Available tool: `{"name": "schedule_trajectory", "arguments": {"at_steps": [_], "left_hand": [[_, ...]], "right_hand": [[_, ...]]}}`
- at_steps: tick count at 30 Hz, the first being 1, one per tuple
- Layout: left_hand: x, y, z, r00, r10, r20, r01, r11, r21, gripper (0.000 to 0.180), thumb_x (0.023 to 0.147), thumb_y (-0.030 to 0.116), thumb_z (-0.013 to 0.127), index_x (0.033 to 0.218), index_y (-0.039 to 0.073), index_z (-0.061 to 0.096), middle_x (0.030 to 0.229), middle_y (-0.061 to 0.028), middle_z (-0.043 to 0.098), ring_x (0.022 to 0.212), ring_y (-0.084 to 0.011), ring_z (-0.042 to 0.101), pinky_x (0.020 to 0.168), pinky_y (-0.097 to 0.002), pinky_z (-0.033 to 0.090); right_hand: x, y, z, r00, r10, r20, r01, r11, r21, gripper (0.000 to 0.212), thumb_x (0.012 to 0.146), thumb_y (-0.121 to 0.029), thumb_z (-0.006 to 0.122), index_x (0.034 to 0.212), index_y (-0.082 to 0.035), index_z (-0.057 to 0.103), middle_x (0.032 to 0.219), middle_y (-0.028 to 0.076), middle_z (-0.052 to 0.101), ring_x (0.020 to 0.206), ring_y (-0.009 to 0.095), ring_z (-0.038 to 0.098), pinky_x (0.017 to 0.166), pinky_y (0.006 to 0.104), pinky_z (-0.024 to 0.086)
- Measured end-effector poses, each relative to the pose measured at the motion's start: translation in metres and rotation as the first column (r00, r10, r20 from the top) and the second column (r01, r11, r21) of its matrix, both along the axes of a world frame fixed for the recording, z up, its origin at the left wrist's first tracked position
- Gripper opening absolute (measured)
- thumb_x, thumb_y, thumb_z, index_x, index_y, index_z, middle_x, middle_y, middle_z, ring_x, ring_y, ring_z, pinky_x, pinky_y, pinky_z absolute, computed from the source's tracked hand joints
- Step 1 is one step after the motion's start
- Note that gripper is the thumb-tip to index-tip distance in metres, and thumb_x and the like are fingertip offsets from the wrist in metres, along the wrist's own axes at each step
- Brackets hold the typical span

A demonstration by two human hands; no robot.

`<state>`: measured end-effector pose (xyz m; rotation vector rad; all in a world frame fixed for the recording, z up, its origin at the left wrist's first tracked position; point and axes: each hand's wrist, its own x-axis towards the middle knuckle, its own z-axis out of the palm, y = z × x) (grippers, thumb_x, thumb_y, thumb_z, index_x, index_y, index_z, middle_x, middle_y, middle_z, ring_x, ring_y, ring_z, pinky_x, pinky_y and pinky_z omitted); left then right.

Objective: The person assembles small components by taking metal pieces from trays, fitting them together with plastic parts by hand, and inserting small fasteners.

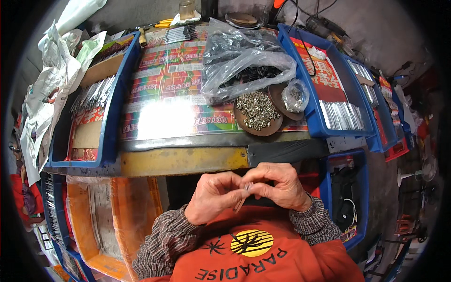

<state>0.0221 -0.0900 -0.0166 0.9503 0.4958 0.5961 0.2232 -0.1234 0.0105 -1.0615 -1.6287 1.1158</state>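
My left hand [212, 196] and my right hand [278, 185] meet in front of my chest, just off the bench's near edge. The fingertips of both are pinched around a small, thin, shiny metal piece [239, 204]. Much of it is covered by fingers, so its exact kind does not show. Beyond my right hand, on the bench, a round brown dish [242, 123] holds a heap of tiny metal parts. Beside it, a second brown dish [284, 109] carries a small clear plastic bag [295, 96].
A large clear bag [249, 61] of dark parts lies on the printed bench cover [162, 89]. Blue trays with rows of metal strips flank it, a left tray [110, 145] and a right tray [324, 115]. Below are an orange crate [123, 225] and a blue bin [324, 188].
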Motion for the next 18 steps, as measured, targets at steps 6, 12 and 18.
{"name": "schedule_trajectory", "arguments": {"at_steps": [6,12,18], "left_hand": [[-0.001,0.004,0.012,0.994,-0.058,-0.097,0.064,0.996,0.064,0.01,0.089,0.004,0.066,0.093,-0.004,0.065,0.074,-0.0027,0.063,0.062,-0.0071,0.056,0.054,-0.0222,0.045],[0.019,-0.001,0.012,0.911,0.385,-0.146,-0.204,0.73,0.653,0.014,0.085,0.005,0.071,0.096,-0.002,0.065,0.078,-0.0048,0.065,0.064,-0.0081,0.059,0.058,-0.0233,0.049],[0.021,0.003,0.008,0.835,0.535,-0.13,-0.239,0.564,0.79,0.015,0.082,0.0,0.071,0.095,0.0,0.063,0.08,-0.0074,0.063,0.064,-0.0121,0.063,0.057,-0.0239,0.05]], "right_hand": [[0.007,0.004,0.005,0.98,0.174,-0.1,-0.18,0.982,-0.062,0.009,0.088,-0.004,0.066,0.094,0.002,0.065,0.086,0.006,0.066,0.065,0.01,0.063,0.055,0.022,0.05],[0.007,0.008,-0.007,0.977,0.003,-0.214,-0.013,0.999,-0.048,0.011,0.087,0.0,0.066,0.097,0.003,0.062,0.089,0.007,0.065,0.07,0.01,0.064,0.061,0.0216,0.054],[-0.004,0.015,-0.012,0.967,-0.103,-0.233,0.102,0.995,-0.017,0.011,0.088,0.001,0.066,0.097,0.003,0.062,0.089,0.005,0.065,0.071,0.009,0.065,0.062,0.0214,0.054]]}}
